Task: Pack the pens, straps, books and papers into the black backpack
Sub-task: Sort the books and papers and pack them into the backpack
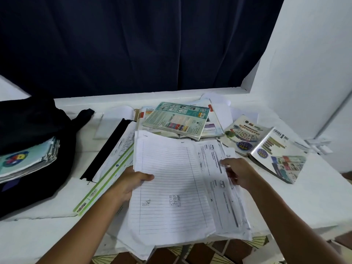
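A stack of lined and printed papers (171,180) is held above the white ledge's front edge. My left hand (131,182) grips its left edge, thumb on top. My right hand (238,173) pinches the right-hand sheets. The black backpack (32,119) lies open at the far left with a bundle of books (26,161) inside its mouth. A black strap (107,149) lies diagonally on more papers with green borders (106,180). A teal book (177,120) tops a pile at the back. Two math books (243,134) (280,157) lie to the right.
The white ledge (314,197) runs under a dark curtain (133,44), with a white wall on the right. A small white fitting (318,144) sits at the ledge's right end. Patterned floor tiles (200,252) show below the front edge.
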The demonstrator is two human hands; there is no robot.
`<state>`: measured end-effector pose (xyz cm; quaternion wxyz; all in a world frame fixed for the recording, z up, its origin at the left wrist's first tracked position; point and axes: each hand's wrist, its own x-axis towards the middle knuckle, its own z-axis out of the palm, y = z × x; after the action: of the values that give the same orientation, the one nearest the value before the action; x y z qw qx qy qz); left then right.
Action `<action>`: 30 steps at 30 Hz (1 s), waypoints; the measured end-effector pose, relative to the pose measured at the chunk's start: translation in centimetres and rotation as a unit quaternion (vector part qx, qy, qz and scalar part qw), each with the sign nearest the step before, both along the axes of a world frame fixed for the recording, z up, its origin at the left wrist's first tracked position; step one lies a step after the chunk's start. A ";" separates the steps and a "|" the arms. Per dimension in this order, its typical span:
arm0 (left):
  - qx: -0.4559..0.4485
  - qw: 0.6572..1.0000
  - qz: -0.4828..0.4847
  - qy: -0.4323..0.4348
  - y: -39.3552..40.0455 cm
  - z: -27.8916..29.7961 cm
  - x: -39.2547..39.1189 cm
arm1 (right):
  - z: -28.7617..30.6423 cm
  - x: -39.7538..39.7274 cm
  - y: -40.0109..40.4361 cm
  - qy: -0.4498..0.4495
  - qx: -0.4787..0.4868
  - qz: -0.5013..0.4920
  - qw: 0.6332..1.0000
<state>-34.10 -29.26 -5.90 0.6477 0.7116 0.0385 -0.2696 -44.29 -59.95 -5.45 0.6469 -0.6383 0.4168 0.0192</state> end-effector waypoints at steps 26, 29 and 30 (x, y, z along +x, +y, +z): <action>0.078 0.984 -0.138 -0.077 -5.1 0.4 -2.7 | -1.9 -1.1 -0.5 -0.132 0.179 0.145 0.964; 0.143 0.973 -0.098 -0.153 -6.5 0.1 -3.6 | -2.3 -1.5 -1.6 -0.166 0.169 0.141 0.961; 0.164 0.965 -0.087 -0.186 -6.8 -0.1 -3.9 | -2.2 -1.8 -2.1 -0.183 0.160 0.133 0.961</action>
<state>-38.04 -36.10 -5.97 0.4921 0.8462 -0.1014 -0.1776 -46.13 -62.03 -7.61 0.7973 -0.5690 0.1942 0.0541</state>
